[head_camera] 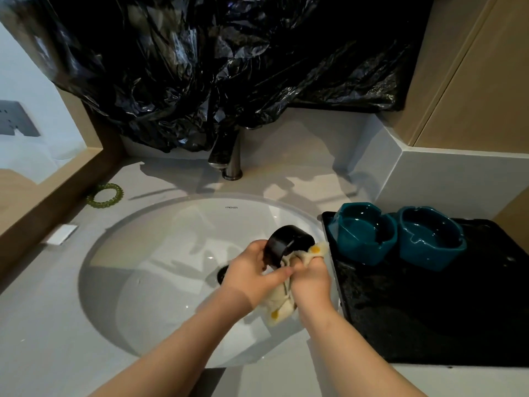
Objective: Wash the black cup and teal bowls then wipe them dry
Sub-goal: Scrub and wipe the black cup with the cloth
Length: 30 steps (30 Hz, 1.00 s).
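Over the right side of the white sink (pixel 160 224), my left hand (pixel 252 272) grips the black cup (pixel 286 243), which is tilted on its side. My right hand (pixel 310 277) holds a cream cloth with yellow spots (pixel 282 306) against the cup, one finger wrapped in the cloth near the cup's mouth. Two teal bowls (pixel 362 234) (pixel 430 239) stand upright side by side on the black tray (pixel 429 325) to the right of the sink.
A dark metal tap (pixel 227 156) stands behind the basin, with crumpled black plastic sheeting (pixel 229 67) hanging above it. A green coiled hair tie (pixel 105 195) lies on the grey counter at the left. Wooden panels flank both sides.
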Motion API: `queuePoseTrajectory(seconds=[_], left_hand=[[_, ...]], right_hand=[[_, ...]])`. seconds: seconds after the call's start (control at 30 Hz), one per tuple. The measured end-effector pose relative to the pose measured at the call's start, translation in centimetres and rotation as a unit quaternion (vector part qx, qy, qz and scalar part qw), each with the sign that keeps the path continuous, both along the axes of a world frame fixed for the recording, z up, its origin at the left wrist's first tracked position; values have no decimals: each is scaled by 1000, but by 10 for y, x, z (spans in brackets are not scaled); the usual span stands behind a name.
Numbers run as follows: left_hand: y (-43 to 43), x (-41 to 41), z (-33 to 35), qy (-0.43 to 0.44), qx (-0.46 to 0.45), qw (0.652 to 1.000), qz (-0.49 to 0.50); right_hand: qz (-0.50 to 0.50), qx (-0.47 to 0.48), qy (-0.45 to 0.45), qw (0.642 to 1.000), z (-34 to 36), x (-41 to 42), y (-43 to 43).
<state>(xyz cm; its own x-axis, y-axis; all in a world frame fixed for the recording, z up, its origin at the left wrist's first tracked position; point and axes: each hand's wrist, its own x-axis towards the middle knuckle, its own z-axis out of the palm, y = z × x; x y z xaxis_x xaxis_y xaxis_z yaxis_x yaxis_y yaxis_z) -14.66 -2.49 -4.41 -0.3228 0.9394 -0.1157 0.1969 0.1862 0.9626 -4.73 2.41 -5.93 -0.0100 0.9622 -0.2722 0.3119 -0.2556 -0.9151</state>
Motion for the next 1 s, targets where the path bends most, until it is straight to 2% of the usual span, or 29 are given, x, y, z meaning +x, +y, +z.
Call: queuePoseTrajectory(seconds=[0.17, 0.37, 0.47, 0.6, 0.67, 0.77, 0.9, 1.0], left_hand=[[-1, -18, -4, 81, -13, 996, -29], [-5, -37, 20, 250, -61, 960, -106], [0, -49, 43, 288, -88, 942, -151], [7, -61, 69, 304, -152, 918, -206], [4, -56, 71, 258, -143, 938, -179], [-2, -30, 56, 88, -86, 986, -110], [-5, -4, 28, 151, 7, 988, -18], [-5, -7, 25, 218, 12, 976, 1]], right_hand=[[60, -41, -25, 997, -4, -3, -5], [123, 113, -107, 980, 4, -3, -9], [155, 157, -114, 969, 8, -7, -13], [203, 201, -189, 940, 14, -4, -18], [196, 174, -172, 950, 13, -4, -20], [126, 85, -51, 987, 5, -4, -16], [73, -4, 13, 997, 1, -3, -8], [86, -16, 7, 996, 0, -3, -9]])
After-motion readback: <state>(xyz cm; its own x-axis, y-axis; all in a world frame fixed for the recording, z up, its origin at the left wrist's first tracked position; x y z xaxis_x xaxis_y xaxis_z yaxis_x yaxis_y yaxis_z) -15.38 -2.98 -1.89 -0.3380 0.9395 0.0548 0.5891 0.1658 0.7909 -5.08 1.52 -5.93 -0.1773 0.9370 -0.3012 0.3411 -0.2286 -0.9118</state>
